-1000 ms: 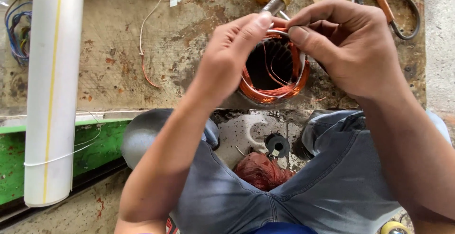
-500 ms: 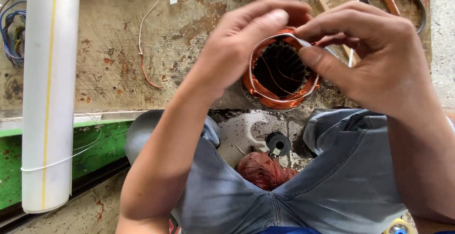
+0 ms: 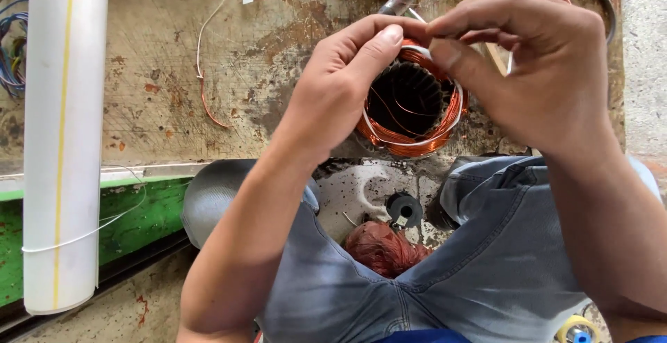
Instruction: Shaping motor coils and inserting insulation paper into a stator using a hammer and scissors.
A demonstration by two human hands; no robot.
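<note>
Motor coil (image 3: 410, 103): upper centre of the frame, over the worn tabletop (image 3: 153, 93); dark slotted core inside, copper wire ringing it.
Left hand (image 3: 340, 93): fingers curled, thumb pressing the coil's rim.
Right hand (image 3: 535, 72): fingertips pinched at the coil's top edge.
White tube (image 3: 62, 134): far left, upright.

I see bare forearms, a left hand (image 3: 340, 86) and right hand (image 3: 535, 72) without gloves, and grey-blue denim trousers (image 3: 486, 273).
</note>
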